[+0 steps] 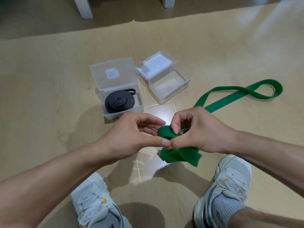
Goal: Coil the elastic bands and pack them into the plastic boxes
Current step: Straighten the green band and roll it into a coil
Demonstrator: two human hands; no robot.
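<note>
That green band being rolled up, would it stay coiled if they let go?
Probably not. The green band looks floppy and springy: loose folds sag below the right hand, and its free end lies looped on the floor. Both hands, left hand included, pinch the coil.

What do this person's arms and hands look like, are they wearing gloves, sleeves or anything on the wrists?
Both hands are bare: no gloves on the left hand or the right hand. No rings, watch or wristband show, and no sleeve covers either forearm as far as the picture reaches. The only clothing in view is lower down: white lace-up sneakers with grey trim, and a pale grey ribbed sock.
</note>
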